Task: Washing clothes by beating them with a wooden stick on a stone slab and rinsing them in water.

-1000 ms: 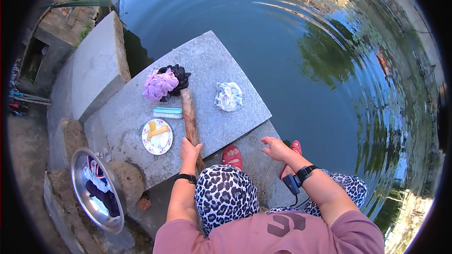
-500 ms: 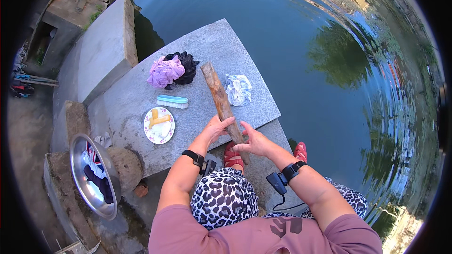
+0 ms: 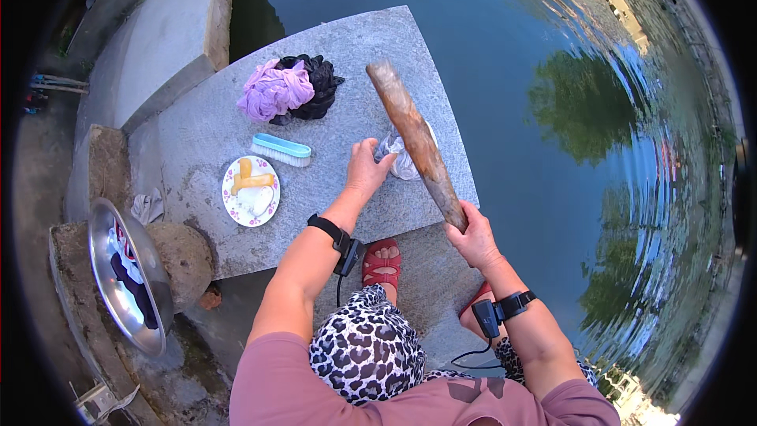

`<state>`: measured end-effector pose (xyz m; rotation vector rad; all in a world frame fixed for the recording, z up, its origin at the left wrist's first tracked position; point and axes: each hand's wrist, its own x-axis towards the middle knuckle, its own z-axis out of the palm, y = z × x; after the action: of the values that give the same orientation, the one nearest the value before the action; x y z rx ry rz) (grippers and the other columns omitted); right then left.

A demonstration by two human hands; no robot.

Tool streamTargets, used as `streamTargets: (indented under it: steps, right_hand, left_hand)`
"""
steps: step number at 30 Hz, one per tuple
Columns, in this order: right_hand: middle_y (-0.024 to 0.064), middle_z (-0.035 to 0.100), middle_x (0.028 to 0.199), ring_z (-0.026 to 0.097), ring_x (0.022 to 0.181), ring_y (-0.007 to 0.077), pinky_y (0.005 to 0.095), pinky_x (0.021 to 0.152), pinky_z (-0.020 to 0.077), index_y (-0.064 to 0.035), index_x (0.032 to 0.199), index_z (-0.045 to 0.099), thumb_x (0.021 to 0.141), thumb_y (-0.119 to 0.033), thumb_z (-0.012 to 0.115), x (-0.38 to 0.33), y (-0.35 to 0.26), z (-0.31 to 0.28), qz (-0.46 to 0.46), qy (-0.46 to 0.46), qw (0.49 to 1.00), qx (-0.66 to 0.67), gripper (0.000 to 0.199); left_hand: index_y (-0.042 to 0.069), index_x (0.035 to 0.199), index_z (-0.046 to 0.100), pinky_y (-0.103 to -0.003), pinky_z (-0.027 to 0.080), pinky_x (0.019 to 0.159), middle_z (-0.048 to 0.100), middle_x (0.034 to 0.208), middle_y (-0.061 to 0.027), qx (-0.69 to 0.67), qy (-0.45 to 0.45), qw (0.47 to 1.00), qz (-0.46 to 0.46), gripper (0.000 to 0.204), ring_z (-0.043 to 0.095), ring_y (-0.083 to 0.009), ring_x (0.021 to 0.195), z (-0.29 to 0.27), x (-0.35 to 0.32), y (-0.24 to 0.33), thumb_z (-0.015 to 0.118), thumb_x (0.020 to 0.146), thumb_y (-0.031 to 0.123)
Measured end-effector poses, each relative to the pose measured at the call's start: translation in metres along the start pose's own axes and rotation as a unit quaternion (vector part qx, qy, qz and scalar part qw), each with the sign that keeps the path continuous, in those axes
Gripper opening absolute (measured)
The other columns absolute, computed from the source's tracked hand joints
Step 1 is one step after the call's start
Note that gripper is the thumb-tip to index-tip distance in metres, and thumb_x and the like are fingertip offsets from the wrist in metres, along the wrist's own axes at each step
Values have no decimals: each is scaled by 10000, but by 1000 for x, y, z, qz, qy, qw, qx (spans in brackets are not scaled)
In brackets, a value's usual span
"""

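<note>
My right hand point(image 3: 473, 238) is wrapped round the thin lower end of a wooden washing bat point(image 3: 416, 138). Its thick end, a little blurred, points up and away over the stone slab point(image 3: 315, 213). A wet white and pale blue cloth point(image 3: 404, 166) lies partly hidden under the bat. Beside this cloth's left edge is my left hand point(image 3: 368, 168), thumb and fingers apart; whether it touches the cloth I cannot tell. Farther left lie a bunched lilac cloth point(image 3: 276, 91) and a black cloth point(image 3: 318, 87), pressed together.
A scrub brush point(image 3: 281, 150) with a light blue back lies near a flowered plate point(image 3: 230, 207) holding yellowish soap bars and a white piece. At left, a tilted metal basin point(image 3: 164, 300) contains clothes. Water point(image 3: 505, 110) borders the slab's far and right sides.
My left hand has let go of the bat and moved up to the white and pale blue cloth. The right hand has carried the bat rightward, over that cloth.
</note>
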<state>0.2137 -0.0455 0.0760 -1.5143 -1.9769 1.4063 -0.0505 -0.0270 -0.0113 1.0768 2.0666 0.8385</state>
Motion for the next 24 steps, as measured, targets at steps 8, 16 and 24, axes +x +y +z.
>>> streamTargets:
  steps: [8, 16, 24]
  right_hand:
    - [61, 550, 852, 532, 635, 94, 220, 574, 450, -8, 1254, 381, 916, -276, 579, 10, -174, -73, -329, 39, 886, 324, 475]
    - [277, 621, 888, 594, 845, 465, 465, 735, 485, -51, 1101, 443, 865, -285, 628, -1, 58, 26, 71, -54, 973, -215, 381]
    - [0, 506, 690, 470, 512, 70, 204, 465, 390, -57, 1077, 463, 934, -369, 553, 11, -118, -41, -90, -3, 973, 212, 354]
  left_hand:
    - [-36, 941, 647, -395, 507, 776, 676, 909, -183, 78, -72, 994, -25, 423, 658, -300, 872, 17, 11, -6, 737, 699, 298]
    - [9, 964, 652, -410, 512, 775, 669, 903, -203, 81, -67, 990, -94, 413, 647, -348, 883, 26, 5, -9, 721, 679, 299]
    - [38, 1202, 490, -457, 491, 841, 626, 1037, -243, 146, -70, 984, -72, 629, 601, -403, 999, 26, -20, 12, 718, 723, 376]
